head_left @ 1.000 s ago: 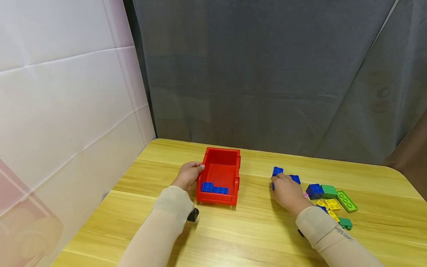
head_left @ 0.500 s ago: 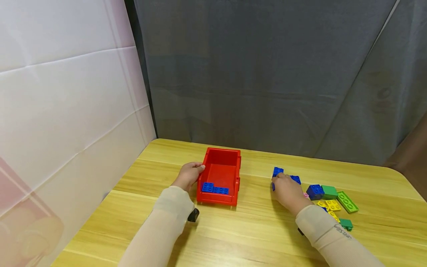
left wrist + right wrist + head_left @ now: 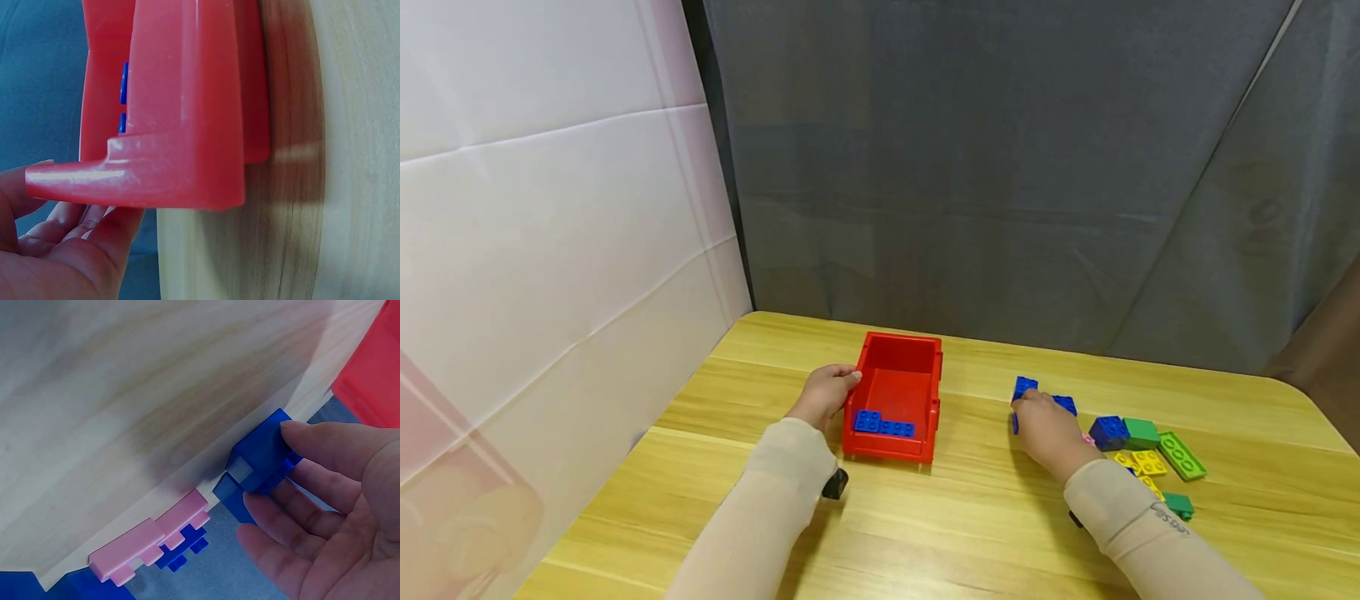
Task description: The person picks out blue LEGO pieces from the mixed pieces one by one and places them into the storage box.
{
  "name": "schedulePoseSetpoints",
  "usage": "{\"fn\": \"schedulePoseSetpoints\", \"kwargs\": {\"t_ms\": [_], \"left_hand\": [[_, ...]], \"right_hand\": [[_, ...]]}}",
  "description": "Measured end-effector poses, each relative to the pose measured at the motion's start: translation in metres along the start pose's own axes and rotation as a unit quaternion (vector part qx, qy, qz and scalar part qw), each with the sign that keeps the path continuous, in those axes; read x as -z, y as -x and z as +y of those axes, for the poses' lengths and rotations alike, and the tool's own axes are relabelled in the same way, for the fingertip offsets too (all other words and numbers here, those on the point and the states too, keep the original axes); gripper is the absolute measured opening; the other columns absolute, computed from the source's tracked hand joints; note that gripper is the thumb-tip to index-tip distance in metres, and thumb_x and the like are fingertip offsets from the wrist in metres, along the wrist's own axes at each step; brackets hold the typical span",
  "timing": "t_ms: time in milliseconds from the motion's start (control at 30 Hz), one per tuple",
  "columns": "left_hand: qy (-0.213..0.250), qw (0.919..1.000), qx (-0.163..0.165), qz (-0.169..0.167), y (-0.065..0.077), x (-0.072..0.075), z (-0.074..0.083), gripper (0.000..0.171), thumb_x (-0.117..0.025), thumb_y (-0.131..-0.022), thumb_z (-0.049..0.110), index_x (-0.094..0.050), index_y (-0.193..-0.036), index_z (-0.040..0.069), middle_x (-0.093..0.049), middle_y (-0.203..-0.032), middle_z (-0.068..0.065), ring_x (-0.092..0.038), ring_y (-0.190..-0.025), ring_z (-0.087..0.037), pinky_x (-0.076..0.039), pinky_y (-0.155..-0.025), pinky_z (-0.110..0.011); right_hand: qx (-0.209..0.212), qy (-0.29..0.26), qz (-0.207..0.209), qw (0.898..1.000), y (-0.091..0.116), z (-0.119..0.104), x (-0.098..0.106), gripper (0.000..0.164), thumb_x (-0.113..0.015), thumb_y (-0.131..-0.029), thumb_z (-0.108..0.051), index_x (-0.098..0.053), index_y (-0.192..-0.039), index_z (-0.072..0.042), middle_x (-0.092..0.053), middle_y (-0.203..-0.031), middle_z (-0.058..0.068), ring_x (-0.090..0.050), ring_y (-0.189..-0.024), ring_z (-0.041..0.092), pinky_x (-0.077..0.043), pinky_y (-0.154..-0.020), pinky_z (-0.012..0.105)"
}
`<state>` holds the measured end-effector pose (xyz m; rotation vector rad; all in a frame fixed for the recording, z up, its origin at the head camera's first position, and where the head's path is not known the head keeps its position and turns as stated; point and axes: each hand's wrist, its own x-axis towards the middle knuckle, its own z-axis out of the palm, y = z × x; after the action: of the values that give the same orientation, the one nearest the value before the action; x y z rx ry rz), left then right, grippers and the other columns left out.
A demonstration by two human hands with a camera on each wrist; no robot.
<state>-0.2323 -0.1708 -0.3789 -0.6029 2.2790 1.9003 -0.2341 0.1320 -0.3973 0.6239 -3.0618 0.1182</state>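
In the head view, a wood-grained bench [image 3: 925, 533] has a white curtain [image 3: 550, 208] toward 9 o'clock and a grey curtain [image 3: 962, 167] across 12. On the bench stands a red bin [image 3: 898, 390], two blue bricks [image 3: 883, 424] lying at its 6 o'clock end. The left hand [image 3: 823, 395] is at the bin's 9 o'clock side, the right hand [image 3: 1047, 429] well apart at 3. Beyond the latter, toward 4 o'clock, lie green [image 3: 1142, 434], lime [image 3: 1182, 455] and yellow bricks [image 3: 1148, 462]. Compared with a second ago, hands, bin and bricks are practically unmoved; only the view has drifted very slightly.

In the left wrist view, the grip at 8 o'clock pinches the bin's rim between thumb and fingers.

In the right wrist view, the grip pinches a blue brick [image 3: 265, 447] at the bench; pink bricks [image 3: 128, 547] lie toward 8 o'clock, the bin toward 2.
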Motion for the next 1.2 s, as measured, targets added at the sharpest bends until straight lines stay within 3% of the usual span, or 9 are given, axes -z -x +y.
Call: {"fn": "schedulePoseSetpoints", "kwargs": {"t_ms": [767, 1200], "left_hand": [[-0.015, 0.9998, 0.007, 0.009, -0.003, -0.001, 0.000, 0.035, -0.050, -0.101, 0.017, -0.054, -0.131, 0.001, -0.056, -0.128, -0.018, -0.053, -0.116, -0.034, -0.045, -0.102, -0.046], [-0.012, 0.9999, 0.000, 0.007, -0.005, -0.005, 0.000, 0.035, -0.050, -0.101, 0.016, -0.054, -0.131, 0.000, -0.057, -0.128, -0.019, -0.055, -0.114, -0.034, -0.046, -0.101, -0.044]], "right_hand": [[-0.003, -0.012, -0.021, 1.000, -0.006, 0.003, 0.000, 0.027, -0.061, -0.088, 0.004, -0.067, -0.114, 0.004, -0.064, -0.106, 0.021, -0.061, -0.102, 0.039, -0.053, -0.085, 0.050], [0.007, -0.036, -0.022, 0.999, -0.004, 0.000, 0.016, 0.033, -0.069, -0.086, -0.005, -0.064, -0.116, 0.007, -0.061, -0.119, 0.025, -0.057, -0.113, 0.043, -0.051, -0.090, 0.049]]}}
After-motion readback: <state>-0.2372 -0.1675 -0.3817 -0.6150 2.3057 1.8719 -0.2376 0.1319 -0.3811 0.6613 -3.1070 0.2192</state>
